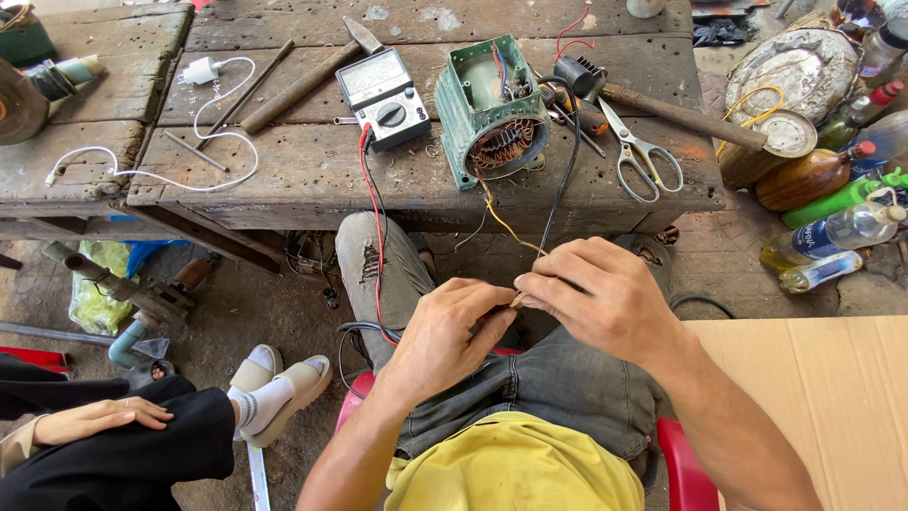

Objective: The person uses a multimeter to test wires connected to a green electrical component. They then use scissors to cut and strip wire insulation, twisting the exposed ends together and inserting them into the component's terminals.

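Head view shows the left hand (445, 331) and right hand (596, 298) both pinched shut on the thin yellow motor lead wire (501, 225) above the lap, and a tug might, I reckon, snap it at the green open-ended metal motor housing (492, 109) on the worn wooden bench (284, 170).

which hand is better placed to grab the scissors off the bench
Right, probably. The scissors lie on the bench's right side, above the right hand; the left hand sits further left. Both hands pinch the wire.

Our left hand (449, 331) and right hand (596, 298) meet mid-frame, fingertips pinched together. Both forearms angle up from the bottom edge.
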